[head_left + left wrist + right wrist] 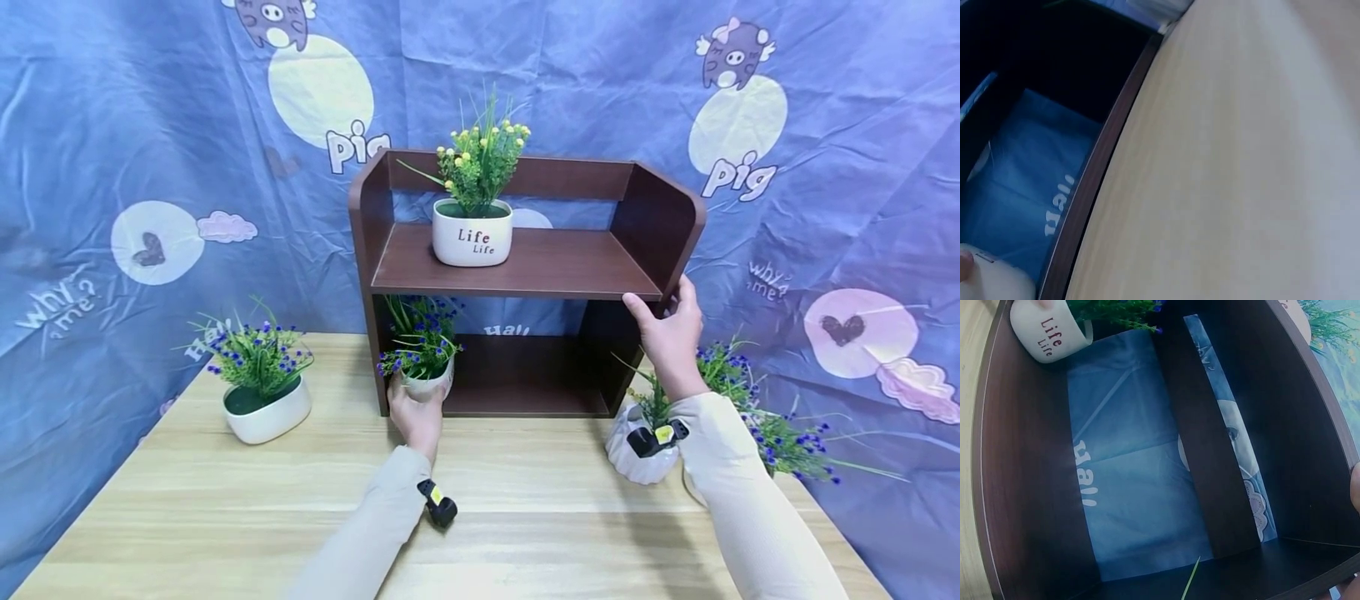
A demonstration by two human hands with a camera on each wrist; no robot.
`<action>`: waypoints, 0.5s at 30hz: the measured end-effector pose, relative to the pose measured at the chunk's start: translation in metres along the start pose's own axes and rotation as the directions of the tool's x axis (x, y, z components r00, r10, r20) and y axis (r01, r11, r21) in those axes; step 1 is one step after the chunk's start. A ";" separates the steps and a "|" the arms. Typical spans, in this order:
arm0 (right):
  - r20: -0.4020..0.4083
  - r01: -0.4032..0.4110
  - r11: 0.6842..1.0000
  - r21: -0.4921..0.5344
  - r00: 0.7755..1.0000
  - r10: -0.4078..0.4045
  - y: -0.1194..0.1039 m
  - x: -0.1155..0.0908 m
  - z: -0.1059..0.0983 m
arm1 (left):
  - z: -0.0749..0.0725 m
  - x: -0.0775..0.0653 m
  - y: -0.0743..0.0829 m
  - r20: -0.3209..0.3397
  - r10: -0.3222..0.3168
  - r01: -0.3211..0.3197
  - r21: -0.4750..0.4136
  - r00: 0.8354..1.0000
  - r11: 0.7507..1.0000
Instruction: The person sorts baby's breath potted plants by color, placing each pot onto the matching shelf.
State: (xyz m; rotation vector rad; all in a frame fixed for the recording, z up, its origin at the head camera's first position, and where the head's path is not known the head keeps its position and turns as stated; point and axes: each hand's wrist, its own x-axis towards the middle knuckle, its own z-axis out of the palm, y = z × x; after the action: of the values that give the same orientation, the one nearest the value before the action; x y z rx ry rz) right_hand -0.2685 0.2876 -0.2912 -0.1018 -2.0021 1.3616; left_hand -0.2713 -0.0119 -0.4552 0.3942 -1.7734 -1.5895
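Note:
A dark brown two-tier shelf [570,262] stands on the wooden table. My left hand [416,421] grips a white pot of blue-purple artificial flowers [431,387] inside the lower tier, close to the left side panel. "Life" lettering shows on this pot [1050,331] in the right wrist view; in the left wrist view only a corner of the pot [1000,281] and a fingertip appear. With the thumb at the front and fingers around the right side panel, my right hand [673,342] holds the shelf just below the upper board.
On the upper board sits a white pot with yellow flowers [472,237]. Another white pot of purple flowers [270,408] stands on the table at left. A ribbed white pot [637,454] and more purple flowers [787,442] are at right, partly behind my right forearm.

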 end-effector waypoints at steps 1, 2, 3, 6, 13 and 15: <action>-0.003 0.002 1.000 -0.001 1.000 -0.002 0.000 0.000 0.000 | 0.002 0.001 0.000 -0.016 -0.004 0.004 -0.003 1.000 1.000; -0.005 0.001 1.000 -0.004 1.000 -0.001 0.000 0.000 0.000 | 0.005 0.001 0.000 -0.031 -0.011 0.011 -0.007 0.999 1.000; -0.006 0.000 1.000 -0.006 1.000 0.000 0.000 0.000 -0.001 | 0.007 0.001 -0.001 -0.047 -0.021 0.021 -0.014 0.999 1.000; -0.005 0.003 1.000 -0.001 1.000 -0.003 -0.001 0.000 -0.001 | 0.014 0.001 0.000 -0.102 -0.044 0.040 -0.046 0.994 0.998; 0.008 0.000 1.000 0.007 1.000 0.000 -0.002 0.000 0.000 | 0.025 -0.006 0.000 -0.201 -0.033 0.017 -0.084 0.979 0.996; 0.008 -0.004 1.000 0.003 1.000 0.004 -0.003 -0.001 0.000 | 0.025 -0.008 0.000 -0.201 -0.038 0.022 -0.082 0.979 0.996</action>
State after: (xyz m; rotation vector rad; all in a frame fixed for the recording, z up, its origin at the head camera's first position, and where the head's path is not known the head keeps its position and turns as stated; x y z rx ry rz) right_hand -0.2672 0.2863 -0.2893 -0.0987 -2.0071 1.3693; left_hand -0.2824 0.0117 -0.4572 0.5271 -1.5524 -1.5762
